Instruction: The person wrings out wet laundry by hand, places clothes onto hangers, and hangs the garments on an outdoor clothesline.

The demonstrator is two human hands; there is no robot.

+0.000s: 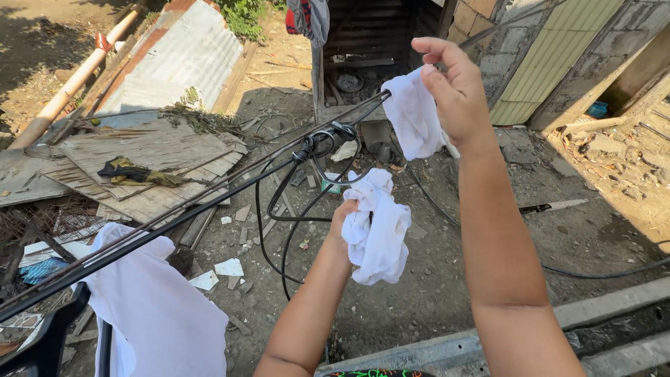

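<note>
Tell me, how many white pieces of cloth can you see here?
3: one bunched white cloth in the left hand; one white cloth pinched on the black line by the right hand; one large white garment hanging lower left. Others may be hidden.

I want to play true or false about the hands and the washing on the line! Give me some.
1. The right hand holds a white cloth up at the line. True.
2. The left hand is empty. False: it grips a bunched white cloth.
3. A white shirt hangs on the line at the lower left. True.
4. The ground below is green grass. False: it is bare dirt with scraps.
5. A metal sheet lies at the upper left. True.
</note>
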